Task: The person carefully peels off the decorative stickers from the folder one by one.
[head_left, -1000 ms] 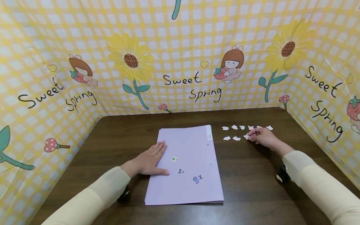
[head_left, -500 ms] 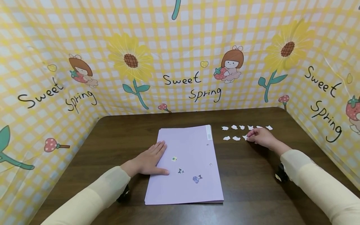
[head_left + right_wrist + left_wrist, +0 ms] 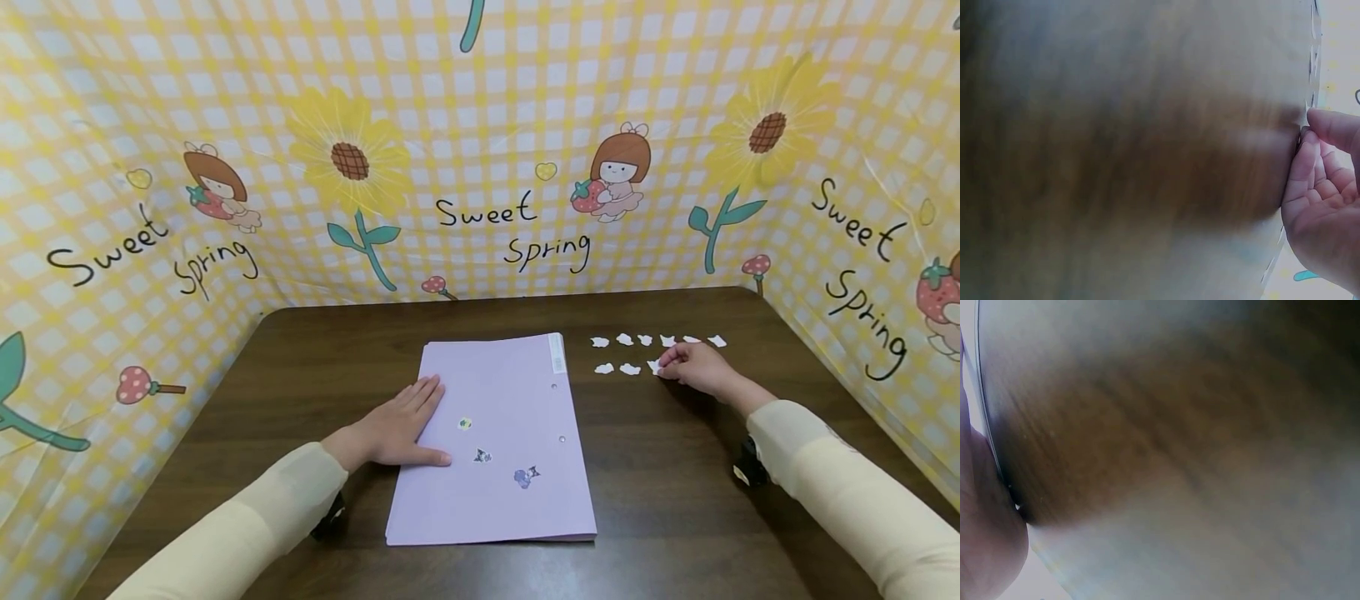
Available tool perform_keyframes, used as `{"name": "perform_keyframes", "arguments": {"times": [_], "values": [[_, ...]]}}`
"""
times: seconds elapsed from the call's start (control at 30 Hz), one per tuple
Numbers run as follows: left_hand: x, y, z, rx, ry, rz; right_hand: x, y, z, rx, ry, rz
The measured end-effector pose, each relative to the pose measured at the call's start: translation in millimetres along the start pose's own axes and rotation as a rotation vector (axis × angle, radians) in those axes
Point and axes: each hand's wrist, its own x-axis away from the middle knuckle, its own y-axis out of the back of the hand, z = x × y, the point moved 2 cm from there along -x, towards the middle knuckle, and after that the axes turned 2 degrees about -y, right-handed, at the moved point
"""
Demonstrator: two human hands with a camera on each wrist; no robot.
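A lilac folder (image 3: 495, 383) lies on the dark wooden table, bearing a small green-and-yellow sticker (image 3: 465, 424), a black-and-white sticker (image 3: 482, 456) and a blue character sticker (image 3: 527, 477). My left hand (image 3: 397, 427) rests on its left edge, fingers straight and thumb spread. To the right of the folder, my right hand (image 3: 699, 367) pinches a small white paper piece (image 3: 653, 367) at the tabletop, its right part hidden by the fingertips. In the right wrist view, the thumb (image 3: 1335, 128) and index finger meet close to the table surface; the piece itself is hard to make out there.
Several white paper pieces (image 3: 625, 340) form a back row, one partly covered by my right hand. Two more, including a white piece (image 3: 604, 368), lie left of the pinched one. A yellow checked cloth (image 3: 480, 125) encloses the table (image 3: 322, 342) behind and at the sides.
My right hand has shifted very slightly left with the white paper piece, then stayed nearly still. The left hand and folder have not moved.
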Motion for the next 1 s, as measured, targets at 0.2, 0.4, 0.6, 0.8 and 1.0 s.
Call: {"name": "perform_keyframes", "arguments": {"times": [0.2, 0.4, 0.6, 0.8, 1.0], "values": [[1.2, -1.3, -0.3, 0.009, 0.002, -0.006, 0.6, 0, 1, -0.017, -0.001, -0.004], [0.9, -2.6, 0.0, 0.004, 0.001, -0.008, 3.3, 2, 7, -0.082, -0.013, 0.030], [-0.6, -5.3, 1.7, 0.005, 0.002, -0.002, 7.1, 1, 26, -0.173, -0.014, 0.062], [-1.5, -7.2, 3.0, -0.002, 0.012, 0.007, 9.7, -13, 54, -0.220, 0.040, 0.117], [-0.8, -1.6, 0.5, 0.004, 0.010, 0.013, 12.2, -36, 81, -0.265, 0.077, 0.148]]}}
